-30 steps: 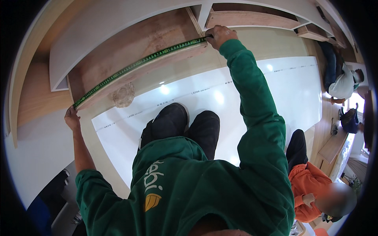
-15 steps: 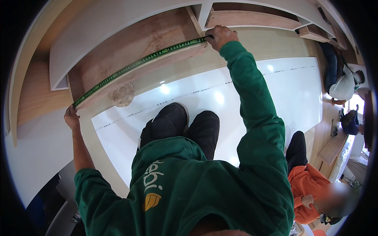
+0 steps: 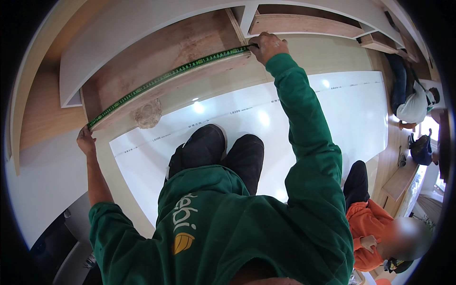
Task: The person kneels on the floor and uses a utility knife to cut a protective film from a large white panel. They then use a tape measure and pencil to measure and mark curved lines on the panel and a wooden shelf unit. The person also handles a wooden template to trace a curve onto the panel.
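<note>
A green tape measure (image 3: 164, 77) with black and white markings is stretched along the front edge of a pulled-out wooden drawer (image 3: 204, 68). My left hand (image 3: 87, 141) pinches its left end at the drawer's front left corner. At the drawer's front right corner, the fingers of my right hand (image 3: 269, 48) are closed on the other end, beside a small dark piece. The blade looks taut, running close along the top of the drawer front. The drawer's inside holds nothing that I can see.
A large white panel (image 3: 223, 114) lies under my knees. A crumpled round brownish item (image 3: 148, 114) sits below the drawer front. Another wooden drawer (image 3: 304, 24) is further right in the white cabinet. A person in orange (image 3: 368, 228) is at lower right; another (image 3: 412, 107) at far right.
</note>
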`<state>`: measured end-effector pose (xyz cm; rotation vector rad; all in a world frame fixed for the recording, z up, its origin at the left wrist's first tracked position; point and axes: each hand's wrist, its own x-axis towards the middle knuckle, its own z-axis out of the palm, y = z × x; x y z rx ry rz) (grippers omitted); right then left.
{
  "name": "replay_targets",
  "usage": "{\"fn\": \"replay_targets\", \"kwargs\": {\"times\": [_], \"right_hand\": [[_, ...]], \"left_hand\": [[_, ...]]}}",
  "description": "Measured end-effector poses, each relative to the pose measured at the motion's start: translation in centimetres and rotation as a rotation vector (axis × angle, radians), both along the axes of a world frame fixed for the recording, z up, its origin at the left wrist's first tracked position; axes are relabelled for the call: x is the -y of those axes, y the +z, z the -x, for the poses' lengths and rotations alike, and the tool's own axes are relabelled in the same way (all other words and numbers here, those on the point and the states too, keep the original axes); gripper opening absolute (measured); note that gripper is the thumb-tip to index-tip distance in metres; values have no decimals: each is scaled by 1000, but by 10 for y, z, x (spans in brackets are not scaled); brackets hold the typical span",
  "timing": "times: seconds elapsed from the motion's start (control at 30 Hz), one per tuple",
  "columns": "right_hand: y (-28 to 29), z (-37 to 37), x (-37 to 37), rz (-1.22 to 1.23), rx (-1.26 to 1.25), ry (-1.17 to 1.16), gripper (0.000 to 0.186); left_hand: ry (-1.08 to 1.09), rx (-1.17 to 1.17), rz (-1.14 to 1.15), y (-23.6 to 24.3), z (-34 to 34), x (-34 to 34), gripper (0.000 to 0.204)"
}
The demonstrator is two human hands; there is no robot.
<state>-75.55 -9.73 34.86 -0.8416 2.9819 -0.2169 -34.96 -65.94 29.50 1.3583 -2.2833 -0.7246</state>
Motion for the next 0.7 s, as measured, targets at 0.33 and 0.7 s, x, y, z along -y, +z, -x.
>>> {"fn": "replay_targets", "kwargs": {"times": [0.33, 0.7], "right_hand": [[0, -3, -1, 1, -39, 7, 22], [-12, -5, -3, 32, -131, 19, 20]], "left_hand": [[8, -3, -16, 4, 1, -3, 36], [13, 3, -34, -3, -5, 11, 36]]}}
